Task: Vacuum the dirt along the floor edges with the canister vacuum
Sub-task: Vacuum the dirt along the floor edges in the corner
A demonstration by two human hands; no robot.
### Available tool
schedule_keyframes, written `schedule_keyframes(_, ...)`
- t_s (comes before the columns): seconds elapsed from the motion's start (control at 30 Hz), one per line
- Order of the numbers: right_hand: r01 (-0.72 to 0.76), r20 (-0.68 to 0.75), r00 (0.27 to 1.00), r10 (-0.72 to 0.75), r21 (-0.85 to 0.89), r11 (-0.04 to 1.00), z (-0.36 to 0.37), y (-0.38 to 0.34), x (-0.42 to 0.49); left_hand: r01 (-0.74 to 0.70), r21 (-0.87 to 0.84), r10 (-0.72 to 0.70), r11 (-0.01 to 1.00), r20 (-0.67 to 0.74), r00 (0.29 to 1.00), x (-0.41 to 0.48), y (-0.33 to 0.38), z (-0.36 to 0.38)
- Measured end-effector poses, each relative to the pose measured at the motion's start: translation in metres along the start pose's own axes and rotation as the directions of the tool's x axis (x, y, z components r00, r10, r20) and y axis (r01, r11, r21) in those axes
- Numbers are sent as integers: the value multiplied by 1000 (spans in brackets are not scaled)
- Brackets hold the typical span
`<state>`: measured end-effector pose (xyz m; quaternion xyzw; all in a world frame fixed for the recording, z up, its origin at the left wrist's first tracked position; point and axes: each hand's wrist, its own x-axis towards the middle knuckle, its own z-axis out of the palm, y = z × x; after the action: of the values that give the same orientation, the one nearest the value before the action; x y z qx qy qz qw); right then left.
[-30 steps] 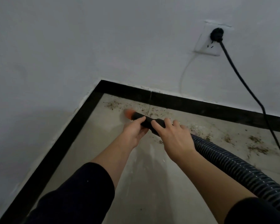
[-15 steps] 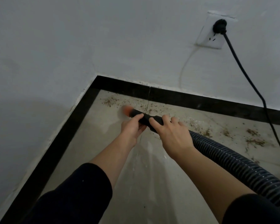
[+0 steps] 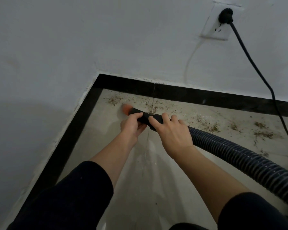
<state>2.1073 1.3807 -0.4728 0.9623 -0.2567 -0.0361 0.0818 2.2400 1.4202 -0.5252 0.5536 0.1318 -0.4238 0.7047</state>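
Now, left hand [image 3: 133,125]: grips the front of the black nozzle from the near side, thumb over the top, fingers wrapped underneath.
right hand [image 3: 171,135]: curled over the rear of the same nozzle, just behind the left hand, fingers draped over its far side.
nozzle [image 3: 144,117]: low over the floor, angled toward the room corner, only a short stretch showing between the two hands.
orange tip [image 3: 126,108]: blurred, at the nozzle's front end near the corner, just beside a patch of crumbs; contact with the floor not clear.
hose [image 3: 239,156]: dark and ribbed, runs from under the right hand away to the lower right edge.
dirt [image 3: 211,127]: brown crumbs scattered along the foot of the back baseboard, from the corner out to the right, thicker beyond the hose.
baseboard [image 3: 206,97]: black strip along both walls, meeting at the corner.
floor [image 3: 156,180]: pale grey, with a thin seam running toward the back wall.
outlet [image 3: 213,30]: white, on the back wall at upper right.
plug [image 3: 225,15]: black, seated in the outlet.
cord [image 3: 256,70]: black, hangs from the plug down to the right edge.
sleeves [image 3: 70,196]: dark, ending at the forearms.
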Motion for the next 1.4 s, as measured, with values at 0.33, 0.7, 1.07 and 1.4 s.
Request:
schedule_keyframes(0.33, -12, 17, 1000, 11, 23, 1000, 0, -14, -1, -2, 24, 2, 1000, -3, 1000, 1, 5, -10)
schedule_keyframes(0.7, 22, -2, 1000, -22, 27, 999, 0, -28, 8, -25, 31, 26, 999, -10, 1000, 4, 15, -27)
schedule_keyframes(1.07, 31, -9, 999, -30, 31, 999, 0, -38, 14, -56, 36, 58, 998, -49, 997, 7, 21, -35)
schedule_keyframes(1.4, 38, -33, 999, -36, 57, 998, 7, -50, 26, -70, 38, 72, 997, -74, 995, 12, 32, -43)
